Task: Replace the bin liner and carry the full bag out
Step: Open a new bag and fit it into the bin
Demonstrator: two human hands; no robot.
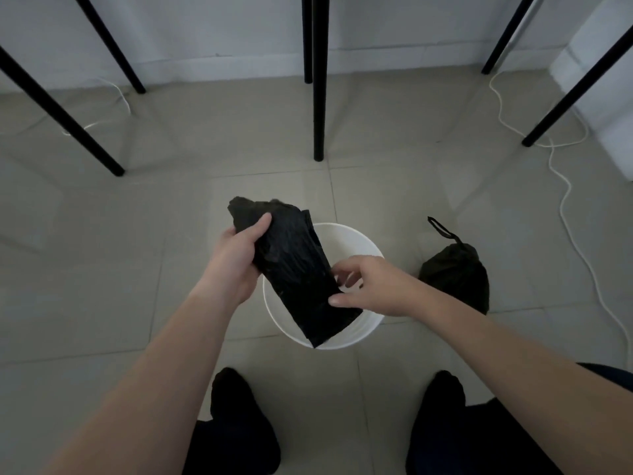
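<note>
A folded black bin liner (291,265) hangs lengthwise above the round white bin (366,245), which stands on the tiled floor just ahead of my feet. My left hand (236,265) grips the liner's upper end, thumb across its front. My right hand (370,286) pinches the liner's lower right edge between thumb and fingers. The bin's inside looks bare white where it shows. To the right of the bin, a full black bag (455,275) sits on the floor, tied at the top with a loop sticking up.
Several black table legs (318,97) stand on the floor beyond the bin. A white cable (568,200) snakes along the floor on the right, passing close behind the full bag. A white wall runs along the back.
</note>
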